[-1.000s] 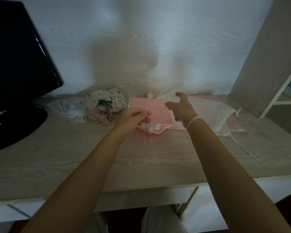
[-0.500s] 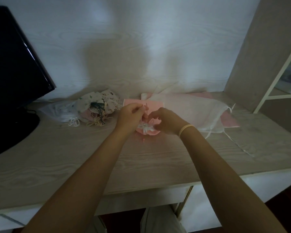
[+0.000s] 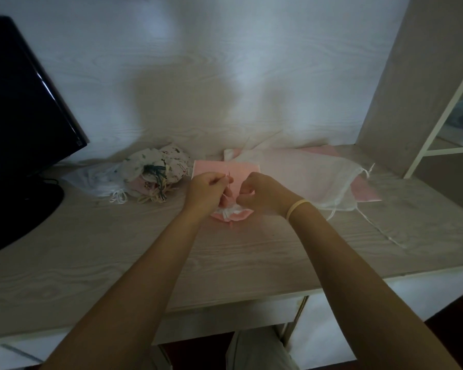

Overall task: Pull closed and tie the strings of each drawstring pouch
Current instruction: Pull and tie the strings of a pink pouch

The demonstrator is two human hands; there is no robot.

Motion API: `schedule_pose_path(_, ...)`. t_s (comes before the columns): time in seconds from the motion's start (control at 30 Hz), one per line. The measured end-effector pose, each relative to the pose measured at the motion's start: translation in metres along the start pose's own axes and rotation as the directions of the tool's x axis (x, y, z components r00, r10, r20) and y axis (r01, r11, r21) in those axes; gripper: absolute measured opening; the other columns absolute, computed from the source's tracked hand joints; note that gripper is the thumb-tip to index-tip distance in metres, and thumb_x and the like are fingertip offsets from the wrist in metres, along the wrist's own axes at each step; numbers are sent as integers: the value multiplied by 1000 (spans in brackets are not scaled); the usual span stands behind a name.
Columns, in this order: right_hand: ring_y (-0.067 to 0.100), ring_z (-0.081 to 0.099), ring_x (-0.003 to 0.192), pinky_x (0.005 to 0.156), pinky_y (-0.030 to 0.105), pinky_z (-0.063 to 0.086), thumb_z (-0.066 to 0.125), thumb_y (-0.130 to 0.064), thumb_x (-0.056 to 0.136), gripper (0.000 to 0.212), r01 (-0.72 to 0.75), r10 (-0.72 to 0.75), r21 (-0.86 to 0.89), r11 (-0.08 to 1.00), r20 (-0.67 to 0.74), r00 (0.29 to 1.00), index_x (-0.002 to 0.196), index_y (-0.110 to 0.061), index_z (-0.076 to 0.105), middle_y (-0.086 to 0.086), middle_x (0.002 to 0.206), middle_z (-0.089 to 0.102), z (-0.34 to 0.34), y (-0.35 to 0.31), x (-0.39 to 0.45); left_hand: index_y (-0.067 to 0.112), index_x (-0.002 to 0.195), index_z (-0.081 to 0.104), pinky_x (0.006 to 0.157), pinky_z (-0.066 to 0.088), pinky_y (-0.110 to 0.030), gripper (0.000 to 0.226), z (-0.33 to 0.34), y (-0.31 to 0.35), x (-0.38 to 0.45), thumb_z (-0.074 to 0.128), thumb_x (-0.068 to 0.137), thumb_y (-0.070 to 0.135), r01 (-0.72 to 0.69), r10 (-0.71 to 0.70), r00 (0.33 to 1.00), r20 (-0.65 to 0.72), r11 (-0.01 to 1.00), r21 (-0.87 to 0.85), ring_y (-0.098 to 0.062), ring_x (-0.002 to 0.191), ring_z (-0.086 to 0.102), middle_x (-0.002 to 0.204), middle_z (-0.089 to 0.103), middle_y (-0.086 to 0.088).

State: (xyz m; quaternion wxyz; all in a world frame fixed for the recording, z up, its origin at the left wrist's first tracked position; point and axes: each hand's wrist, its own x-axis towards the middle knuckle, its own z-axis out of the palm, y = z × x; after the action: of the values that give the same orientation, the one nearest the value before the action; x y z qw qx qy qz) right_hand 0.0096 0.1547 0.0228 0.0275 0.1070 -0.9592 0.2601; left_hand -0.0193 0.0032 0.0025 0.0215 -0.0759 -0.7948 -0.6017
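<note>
Between both hands' fingers [image 3: 226, 182] (curled): pink pouch [image 3: 231, 213] strings [image 3: 229, 194].

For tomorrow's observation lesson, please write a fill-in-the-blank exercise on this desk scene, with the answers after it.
1. Both hands, left hand and right hand, work on a pouch coloured ____.
2. The yellow band sits on the ____ wrist.
3. The monitor stands at the desk's ____ end.

Answers: pink; right; left
</note>
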Motion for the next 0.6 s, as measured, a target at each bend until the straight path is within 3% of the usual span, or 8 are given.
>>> schedule_pose_path(0.1,20,42,68,65,32,37,56,-19,85,27,-40,62,307,951,-63,996,73,5,58,15,73,49,-14,-4,-2,5,95,72,44,45,-20,14,-1,2,-1,58,96,9,25,-26,996,81,1000,18,-8,40,53,65,66,-5)
schedule_pose_path(0.17,18,46,69,67,33,39,56,-25,85,27,-50,112,441,896,-114,987,74,-1,63,8,72,53,-23,-6,0,3,92,73,48,46,-22,14,-4,2,-2,59,94,7,33,-45,984,170,997,71,-11,42,52,58,64,0)
schedule_pose_path(0.27,15,59,77,80,34,50,54,-25,89,26,-23,144,595,804,-157,977,76,-6,66,4,77,64,-31,-14,8,-6,82,70,58,46,-26,17,-10,3,-5,56,88,3,2,-66,939,337,983,186,-17,53,51,56,64,6)
schedule_pose_path(0.4,16,61,76,80,34,51,55,-22,90,24,-29,189,637,770,-185,964,78,-6,67,5,77,66,-29,-22,21,-8,68,64,61,44,-25,21,-13,11,-12,54,84,2,14,-66,900,430,992,124,-16,61,51,66,61,-11)
schedule_pose_path(0.43,16,61,78,80,34,50,56,-24,90,23,-28,193,642,766,-188,963,81,-6,69,5,81,68,-27,-22,23,-3,67,66,61,44,-23,23,-13,12,-13,57,86,6,17,-72,899,432,991,130,-14,59,52,64,60,-8)
schedule_pose_path(0.5,13,62,94,85,30,49,58,-30,91,24,-6,149,656,755,-163,975,107,-17,69,0,106,67,-25,-24,25,4,77,74,59,44,-18,23,-14,12,-13,62,90,18,11,-78,904,420,987,161,-9,57,52,63,60,-1)
schedule_pose_path(0.6,10,49,118,93,29,45,57,-32,93,47,33,110,682,730,-166,980,137,-40,42,-5,134,46,-21,-23,24,7,90,76,57,43,-19,25,-18,8,-9,57,96,22,46,-80,919,386,994,97,-10,55,50,62,59,0)
